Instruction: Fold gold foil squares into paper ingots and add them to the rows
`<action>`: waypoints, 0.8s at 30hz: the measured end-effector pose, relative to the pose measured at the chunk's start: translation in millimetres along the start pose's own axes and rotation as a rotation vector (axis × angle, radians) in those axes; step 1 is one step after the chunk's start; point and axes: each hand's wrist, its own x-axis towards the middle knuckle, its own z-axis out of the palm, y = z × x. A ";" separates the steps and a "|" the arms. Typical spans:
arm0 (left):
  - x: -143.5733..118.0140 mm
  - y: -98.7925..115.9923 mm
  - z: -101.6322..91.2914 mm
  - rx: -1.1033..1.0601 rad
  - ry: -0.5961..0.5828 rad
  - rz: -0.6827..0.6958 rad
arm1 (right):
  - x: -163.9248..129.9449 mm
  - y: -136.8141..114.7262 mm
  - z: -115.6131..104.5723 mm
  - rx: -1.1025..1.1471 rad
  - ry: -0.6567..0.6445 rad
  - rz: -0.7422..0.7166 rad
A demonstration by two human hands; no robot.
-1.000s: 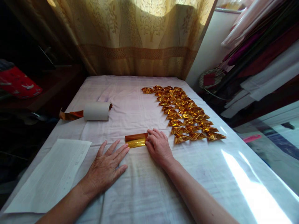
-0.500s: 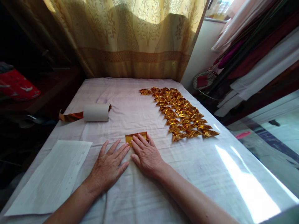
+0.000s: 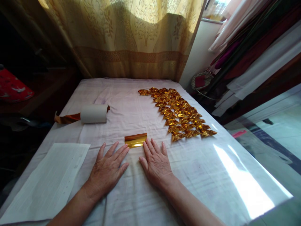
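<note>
Two bare hands are lying flat, fingers spread, holding nothing, on a cloth-covered table [image 3: 131,201]: left hand [image 3: 107,171], right hand [image 3: 156,163]. A folded gold foil strip [image 3: 135,140] is resting just beyond the fingertips. Farther off are lying a paper roll [image 3: 93,113] and rows of folded gold pieces [image 3: 180,113].

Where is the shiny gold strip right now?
The gold strip lies flat on the white cloth, just beyond the fingertips of the left hand and right hand.

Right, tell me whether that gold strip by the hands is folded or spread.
Folded: the gold strip lies as a narrow band with a darker upper layer over a brighter lower one, a crease between them.
</note>
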 end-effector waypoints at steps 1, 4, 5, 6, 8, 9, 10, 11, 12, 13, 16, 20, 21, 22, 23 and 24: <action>0.0 -0.5 0.1 0.006 -0.004 0.004 | -1.0 1.8 -0.5 0.000 0.003 0.011; 0.1 -2.4 0.3 0.016 -0.014 0.012 | -3.0 6.3 -0.9 0.007 0.016 0.011; -0.2 -3.6 0.3 0.017 -0.015 0.018 | -3.3 7.3 -0.6 0.011 0.025 0.003; -0.8 -5.2 0.2 0.020 -0.012 0.022 | -3.5 8.0 -0.3 0.015 0.036 -0.004; -3.2 -9.9 -0.9 0.031 -0.004 0.031 | -3.6 8.6 0.4 0.022 0.057 -0.013; -4.9 -12.9 -2.1 0.038 0.001 0.031 | -3.5 8.7 0.5 0.022 0.061 -0.014; -6.7 -15.8 -4.0 0.045 0.004 0.027 | -3.4 8.6 0.6 0.021 0.059 -0.015; -8.5 -18.5 -6.6 0.053 0.009 0.020 | -3.2 8.5 0.5 0.018 0.051 -0.014; -9.8 -20.3 -9.7 0.061 0.019 0.010 | -3.1 8.4 0.4 0.015 0.042 -0.014; -10.3 -20.8 -13.0 0.070 0.035 -0.002 | -3.0 8.3 0.2 0.012 0.035 -0.013; -5.5 -12.1 -20.7 0.092 0.088 -0.043 | -2.6 7.9 -0.2 0.008 0.029 -0.013; 13.4 16.2 -13.9 0.025 0.067 0.025 | -2.2 7.6 -0.5 0.006 0.030 -0.020; 17.9 22.3 -9.4 0.007 0.038 0.049 | -2.1 7.8 -0.5 0.005 0.029 -0.020; 21.4 26.9 -4.6 -0.010 0.014 0.068 | -2.1 8.2 -0.4 0.004 0.027 -0.020; 23.5 29.7 0.1 -0.021 -0.002 0.068 | -2.2 8.7 -0.2 0.004 0.026 -0.020; 24.3 30.6 4.1 -0.025 -0.018 0.051 | -2.4 9.5 0.2 0.004 0.025 -0.020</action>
